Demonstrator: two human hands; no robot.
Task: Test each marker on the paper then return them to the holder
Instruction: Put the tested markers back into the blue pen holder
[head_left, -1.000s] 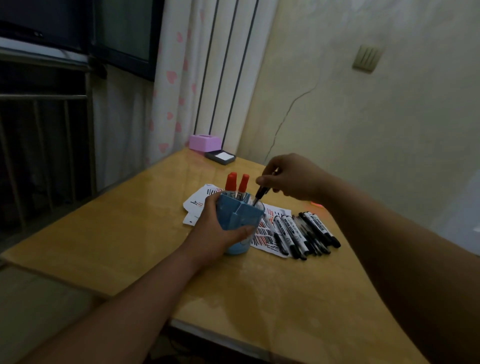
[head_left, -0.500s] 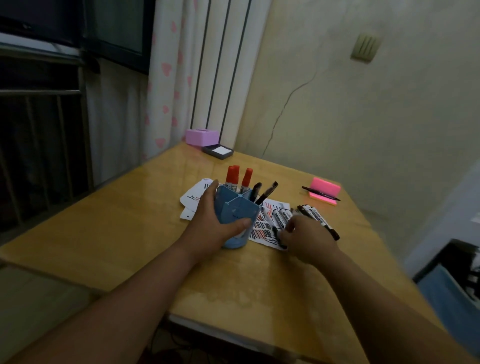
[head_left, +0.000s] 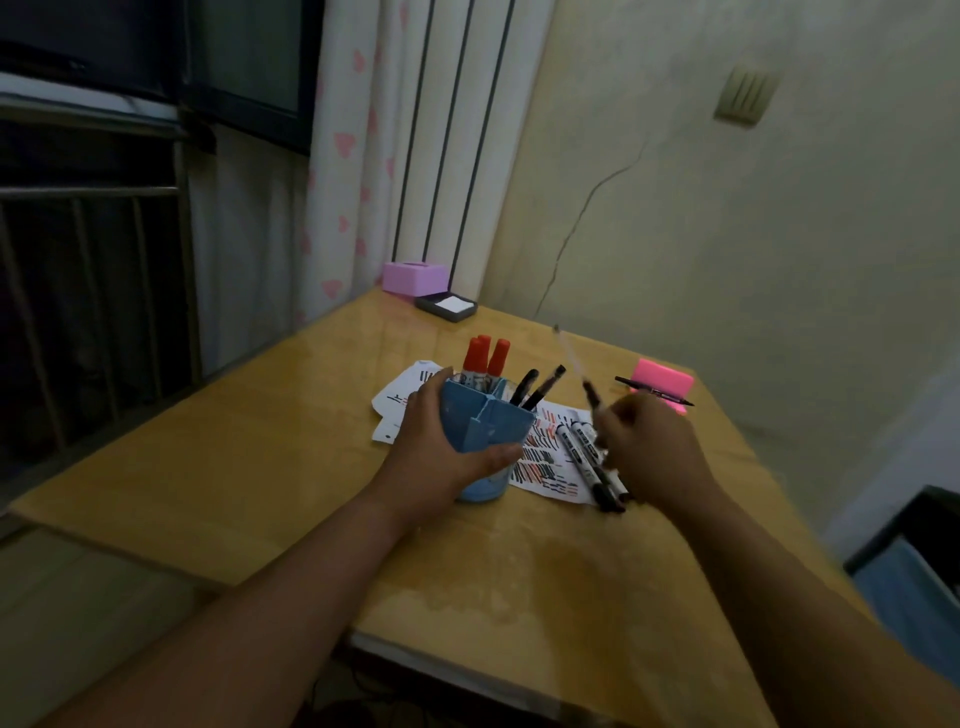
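My left hand (head_left: 441, 457) grips the blue holder (head_left: 488, 431) on the wooden table. Red-capped markers (head_left: 485, 356) and two black markers (head_left: 535, 387) stand in the holder. My right hand (head_left: 654, 447) holds a black marker (head_left: 584, 379) raised above the table; it is blurred by motion and points up and to the left. More black markers (head_left: 589, 460) lie on the scribbled paper (head_left: 545, 457) just left of that hand. Other paper sheets (head_left: 402, 402) stick out behind the holder.
A pink sticky-note block (head_left: 662, 382) with a thin pen (head_left: 652, 389) across it lies at the far right. A pink box (head_left: 414, 277) and a dark tray (head_left: 447, 307) sit in the far corner by the curtain. The table's near edge (head_left: 467, 670) is close to me.
My right hand dropped a black marker into the holder, went down to the markers on the paper, and now lifts another one. My left hand kept its hold on the holder.
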